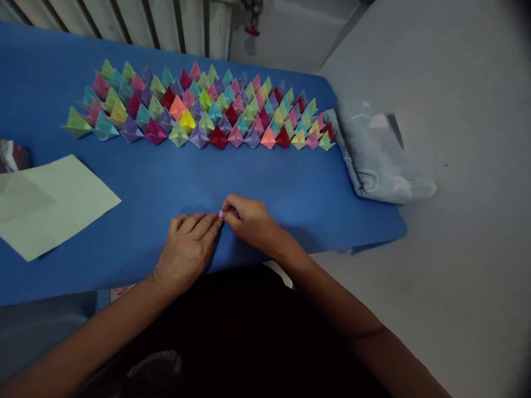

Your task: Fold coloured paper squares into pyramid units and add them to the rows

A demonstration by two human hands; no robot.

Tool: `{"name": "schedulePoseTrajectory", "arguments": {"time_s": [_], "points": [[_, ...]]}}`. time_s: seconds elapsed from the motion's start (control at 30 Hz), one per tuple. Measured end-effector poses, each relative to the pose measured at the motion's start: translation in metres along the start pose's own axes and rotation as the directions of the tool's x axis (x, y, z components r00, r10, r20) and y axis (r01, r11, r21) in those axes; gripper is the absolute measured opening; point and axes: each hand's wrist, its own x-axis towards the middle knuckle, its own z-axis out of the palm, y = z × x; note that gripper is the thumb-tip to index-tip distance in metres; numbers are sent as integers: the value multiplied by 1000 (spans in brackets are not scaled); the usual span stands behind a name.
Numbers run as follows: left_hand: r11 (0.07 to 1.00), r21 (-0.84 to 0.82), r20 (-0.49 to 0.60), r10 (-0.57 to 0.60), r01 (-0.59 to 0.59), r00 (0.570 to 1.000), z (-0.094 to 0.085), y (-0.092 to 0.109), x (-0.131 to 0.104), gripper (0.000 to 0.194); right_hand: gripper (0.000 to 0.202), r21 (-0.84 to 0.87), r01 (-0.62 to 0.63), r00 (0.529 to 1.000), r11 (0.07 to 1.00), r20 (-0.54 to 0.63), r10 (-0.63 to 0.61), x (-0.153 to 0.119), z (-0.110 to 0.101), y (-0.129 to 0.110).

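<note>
Gripping a tiny pink paper piece [221, 214] in the fingers of our right hand [245, 216], we rest our left hand [188, 243] palm down at its 8 o'clock; whether those fingers grip, we cannot tell. Around the piece, our blue table [274, 177] carries multicoloured folded-paper boats [199, 134] at 12 o'clock, a pale green paper sheet [62, 204] at 9, a folded grey-blue cloth [377, 163] towards 2.

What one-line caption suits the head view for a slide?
Left hand and right hand meet at a small pink piece; beyond them, rows of colorful folded paper boats line a blue table.
</note>
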Motion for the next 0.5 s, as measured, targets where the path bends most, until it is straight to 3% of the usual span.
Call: {"name": "schedulePoseTrajectory", "arguments": {"time_s": [0.27,0.5], "points": [[1000,-24,-9,7,-8,1000,-3,-3,-5,31,6,54,-89,995,995,55,86,8,-4,-1],[999,-24,30,26,-25,999,-3,-7,-6,34,9,14,-69,997,998,23,69,10,-3,-1]]}}
